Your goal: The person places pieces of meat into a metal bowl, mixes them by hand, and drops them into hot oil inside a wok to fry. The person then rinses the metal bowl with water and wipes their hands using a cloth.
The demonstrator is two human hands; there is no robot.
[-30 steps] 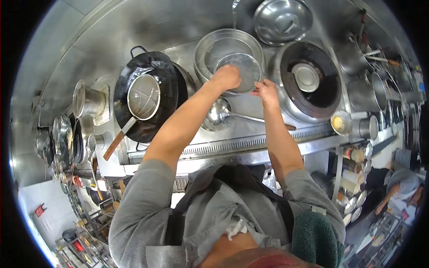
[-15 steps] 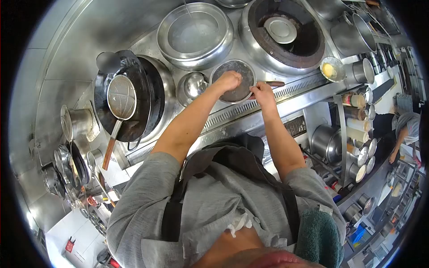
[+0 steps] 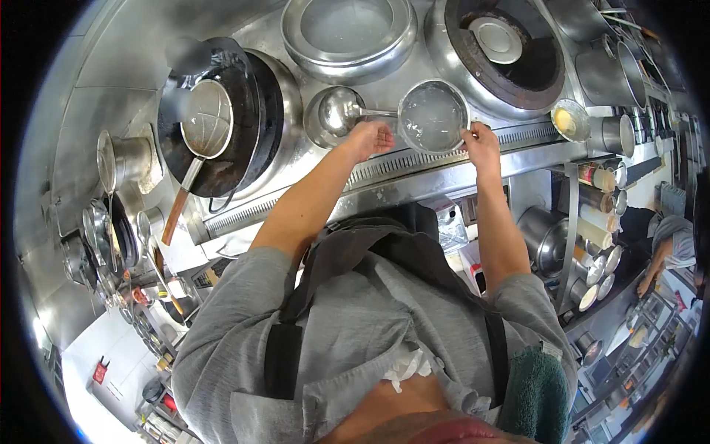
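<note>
A round, metal-rimmed pan (image 3: 434, 116) is tilted in front of me; grey, with whitish wet specks inside, it could also be a fine sieve. My right hand (image 3: 484, 146) grips its right rim between thumb and fingers. To its left, my left hand (image 3: 371, 141) holds nothing, its fingers loosely bent and apart from the pan. Just beyond the left hand, a steel ladle (image 3: 341, 111) rests in a metal bowl (image 3: 312, 122). The ladle's handle points right, its end hidden at the pan.
A wok (image 3: 244, 166) with a wooden-handled skimmer (image 3: 208, 118) on it stands left. A large steel basin (image 3: 347, 63) and a burner well (image 3: 518, 103) lie behind. At right are a bowl with yellow contents (image 3: 569, 120) and a jar rack (image 3: 571, 229). A co-worker (image 3: 669, 240) is far right.
My left hand has come out of the pan and moved to its left. The right hand has shifted its hold to the right rim, and the pan's inside now looks lighter. The camera view has shifted.
</note>
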